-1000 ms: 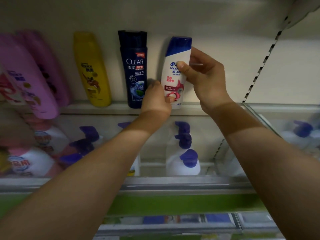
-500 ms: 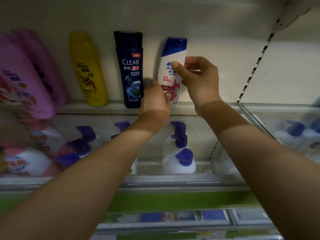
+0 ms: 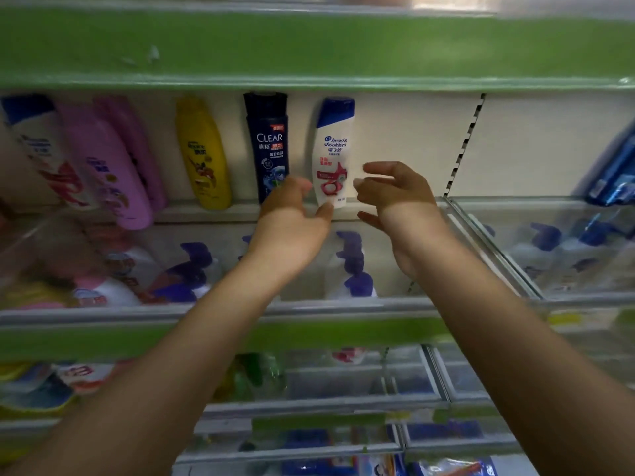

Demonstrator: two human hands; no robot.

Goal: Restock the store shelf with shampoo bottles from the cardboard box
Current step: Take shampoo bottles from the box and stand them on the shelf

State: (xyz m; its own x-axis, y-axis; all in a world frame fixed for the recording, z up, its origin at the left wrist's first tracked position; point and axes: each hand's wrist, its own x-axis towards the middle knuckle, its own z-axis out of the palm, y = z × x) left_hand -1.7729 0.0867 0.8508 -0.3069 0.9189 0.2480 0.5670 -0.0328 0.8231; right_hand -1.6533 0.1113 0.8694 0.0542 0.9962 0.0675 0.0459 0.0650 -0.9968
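A white Head & Shoulders shampoo bottle [image 3: 332, 149] with a blue cap stands upright on the shelf [image 3: 192, 213], right of a dark blue Clear bottle [image 3: 268, 146]. My left hand [image 3: 292, 218] hovers just below and left of the white bottle, fingers loose, the thumb tip close to its base. My right hand [image 3: 395, 194] is just to its right, fingers spread and apart from it. Neither hand holds anything. The cardboard box is out of view.
Left of the Clear bottle stand a yellow bottle [image 3: 202, 152], pink bottles [image 3: 113, 163] and another white bottle [image 3: 37, 146]. The shelf is bare to the right of my hands. Pump bottles [image 3: 354, 269] fill the clear-fronted shelf below. A green shelf edge [image 3: 309, 46] runs overhead.
Both hands have let go of the white shampoo bottle and drawn back a little; it now stands alone. The view has pulled back and tilted up.
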